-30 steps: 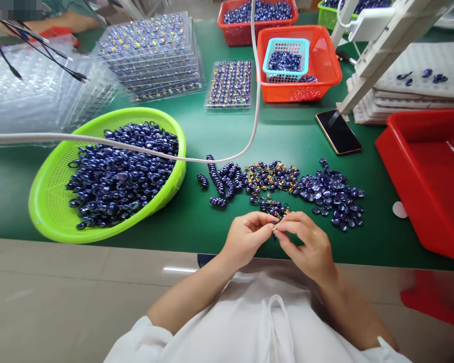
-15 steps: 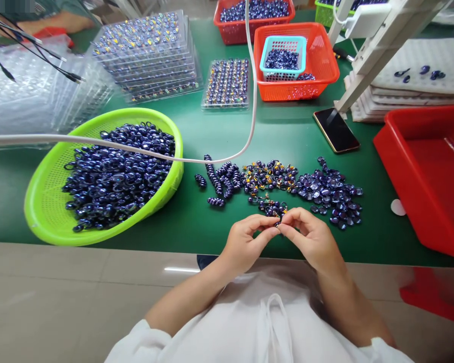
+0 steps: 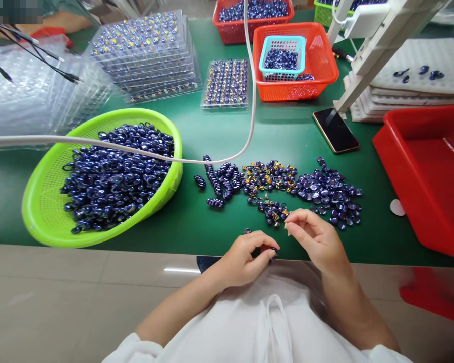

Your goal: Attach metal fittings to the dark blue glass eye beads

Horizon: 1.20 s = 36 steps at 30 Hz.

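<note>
I am gripping one small dark blue piece point(image 3: 274, 252) between the thumb and forefinger of my left hand point(image 3: 249, 257), at the lower centre of the frame. The piece is showing a glossy, reflective surface; my fingertips are hiding most of its outline, and any lettering on it is too small to read. My right hand point(image 3: 318, 237) is hovering just right of centre, thumb and forefinger brought near each other; I cannot tell whether they are holding anything.

Just above my left hand, a single loose part point(image 3: 247, 231) is lying on the green table point(image 3: 219, 227). Near my right fingertips, a cluster of small ringed parts point(image 3: 274, 209) is lying loose. Above it, a heap with yellow spots point(image 3: 268, 176) is sitting between dark nested rows point(image 3: 232, 179) and a spread of flat, shiny dark pieces point(image 3: 329, 189).

At the left of the frame, a lime-green basket point(image 3: 38, 206) is holding many dark looped parts. At the upper right, a phone point(image 3: 336, 130) is displaying a dark screen inside a gold-coloured edge.
</note>
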Available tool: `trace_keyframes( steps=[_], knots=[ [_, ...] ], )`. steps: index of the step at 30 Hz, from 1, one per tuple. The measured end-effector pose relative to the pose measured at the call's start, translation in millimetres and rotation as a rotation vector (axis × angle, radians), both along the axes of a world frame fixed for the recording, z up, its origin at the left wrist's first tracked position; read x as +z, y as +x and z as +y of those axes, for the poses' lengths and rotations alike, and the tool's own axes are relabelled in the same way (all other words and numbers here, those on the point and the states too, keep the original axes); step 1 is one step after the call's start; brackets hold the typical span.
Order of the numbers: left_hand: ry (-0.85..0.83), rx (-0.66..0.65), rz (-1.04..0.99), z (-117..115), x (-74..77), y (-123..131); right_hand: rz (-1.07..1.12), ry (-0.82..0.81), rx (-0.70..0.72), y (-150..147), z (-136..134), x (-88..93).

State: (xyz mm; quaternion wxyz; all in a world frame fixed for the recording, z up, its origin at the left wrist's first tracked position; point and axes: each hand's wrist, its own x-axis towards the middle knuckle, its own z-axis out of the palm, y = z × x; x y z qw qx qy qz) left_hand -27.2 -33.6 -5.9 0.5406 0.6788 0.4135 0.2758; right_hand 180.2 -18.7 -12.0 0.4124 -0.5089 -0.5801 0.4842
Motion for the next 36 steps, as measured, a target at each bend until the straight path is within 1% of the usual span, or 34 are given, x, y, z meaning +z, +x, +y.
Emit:
trace_keyframes(
  steps=[2,3,5,7,8,10,13,15,18,20,22,24,27,30,33,36],
  knots=[
    [0.066,0.083,0.042,5.4,-5.9,-5.3,-0.008,0.004,0.005,0.2,-0.4,-1.4],
    [0.091,0.145,0.059,9.8,-8.5,-8.6,-0.01,0.003,0.01,0.1,-0.8,-2.0],
    [0.101,0.314,0.072,20.1,-12.0,-15.4,-0.017,-0.007,0.018,-0.6,-2.0,-2.9],
    [0.048,0.481,0.03,29.3,-12.8,-20.6,-0.039,-0.019,0.019,-1.4,-3.5,-3.4],
    [0.007,0.537,-0.01,32.5,-12.1,-21.9,-0.053,-0.021,0.02,-1.9,-4.3,-3.4],
    [-0.082,0.588,-0.104,35.6,-9.2,-21.4,-0.079,-0.009,0.025,-2.7,-5.7,-2.8],
    [-0.222,0.572,-0.238,33.4,-3.2,-13.3,-0.115,0.081,0.035,-3.3,-6.9,0.1],
    [-0.318,0.539,-0.322,30.1,0.3,-5.0,-0.137,0.214,0.069,-3.0,-7.1,3.2],
    [-0.442,0.488,-0.418,26.0,3.3,7.9,-0.197,0.445,0.167,-2.4,-7.4,8.4],
    [-0.505,0.485,-0.472,24.9,4.2,15.3,-0.266,0.549,0.192,-3.2,-7.8,10.6],
    [-0.552,0.504,-0.522,24.9,4.9,21.4,-0.336,0.606,0.15,-5.6,-8.3,10.7],
    [-0.584,0.518,-0.557,25.2,5.7,26.2,-0.39,0.634,0.074,-9.4,-8.7,8.5],
    [-0.591,0.509,-0.598,25.1,6.4,31.3,-0.427,0.659,-0.032,-15.2,-9.4,3.1],
    [-0.573,0.513,-0.607,24.8,6.1,33.6,-0.415,0.637,-0.087,-17.4,-11.1,-1.0],
    [-0.551,0.533,-0.592,24.8,6.0,33.7,-0.316,0.512,-0.083,-15.2,-13.1,-1.5],
    [-0.534,0.541,-0.554,24.4,6.2,33.2,-0.113,0.301,-0.025,-10.9,-13.3,1.3]
  ],
)
